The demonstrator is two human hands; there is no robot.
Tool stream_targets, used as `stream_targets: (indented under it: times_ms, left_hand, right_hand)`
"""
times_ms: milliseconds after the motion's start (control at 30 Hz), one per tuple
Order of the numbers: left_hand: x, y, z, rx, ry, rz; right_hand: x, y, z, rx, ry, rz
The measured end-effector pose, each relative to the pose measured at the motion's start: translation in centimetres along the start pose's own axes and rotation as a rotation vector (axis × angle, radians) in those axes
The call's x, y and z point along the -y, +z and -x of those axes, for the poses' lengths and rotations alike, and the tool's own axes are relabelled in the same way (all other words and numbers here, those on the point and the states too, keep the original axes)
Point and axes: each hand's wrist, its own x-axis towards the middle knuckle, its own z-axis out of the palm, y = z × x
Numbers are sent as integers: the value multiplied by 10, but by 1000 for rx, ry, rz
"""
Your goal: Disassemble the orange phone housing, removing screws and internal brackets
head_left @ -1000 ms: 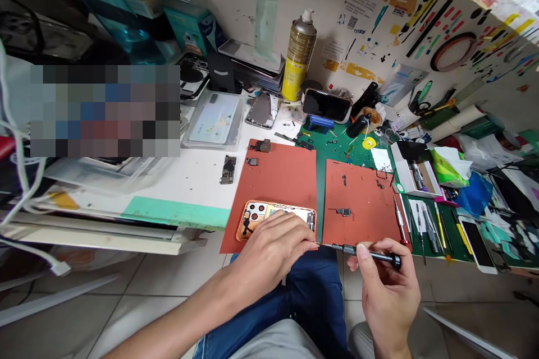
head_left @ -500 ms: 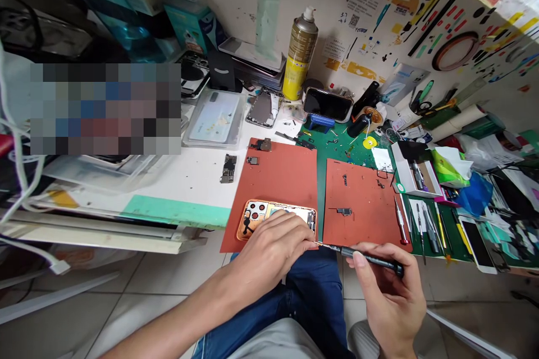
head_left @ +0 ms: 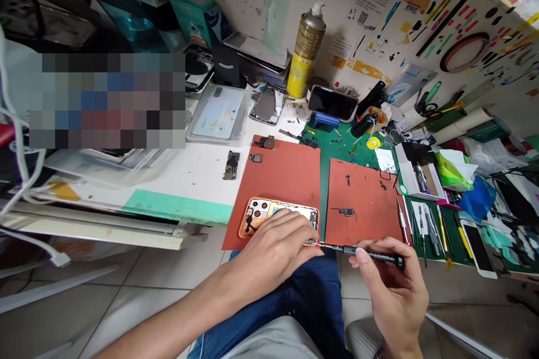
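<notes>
An orange phone housing [head_left: 260, 221], opened up with its camera cutouts at the left end, lies at the near edge of the left red mat [head_left: 290, 171]. My left hand [head_left: 278, 241] rests over its middle and right part, gripping its near side, with the thumb low. A black-handled screwdriver [head_left: 374, 257] is in my right hand [head_left: 396, 286], held almost level between thumb and fingers. Its thin tip points left and meets the housing's right end near my left fingertips. My left hand hides much of the housing's inside.
A circuit board [head_left: 231, 165] lies left of the mat; small camera parts [head_left: 264, 142] sit at its top. More tiny parts [head_left: 347, 212] lie on the right red mat [head_left: 366, 193]. Tweezers and drivers [head_left: 429, 230], a white phone [head_left: 476, 249] and a spray can [head_left: 306, 50] stand around.
My left thumb has moved down, away from the index finger and the screwdriver tip. The screwdriver stays at the housing's right end. The whole view has shifted slightly.
</notes>
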Motion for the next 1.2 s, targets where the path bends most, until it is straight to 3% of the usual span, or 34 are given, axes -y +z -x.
stream_targets:
  times_ms: [133, 267, 367, 533, 767, 1200]
  left_hand:
    - [7, -12, 12, -13, 9, -137]
    - [31, -28, 33, 11, 29, -345]
    - [52, -33, 46, 22, -6, -343]
    - [69, -37, 51, 21, -23, -226]
    - [70, -36, 50, 3, -62, -146]
    - [71, -31, 54, -5, -90, -155]
  right_hand:
    - [-1, 0, -2, -1, -26, 39]
    - [-2, -2, -14, 24, -231, 212]
    - [-1, -2, -30, 107, -409, 391]
    - [2, 6, -59, 283, -531, 597]
    - [-2, 19, -73, 395, -563, 619]
    - [-7, 17, -74, 408, -541, 637]
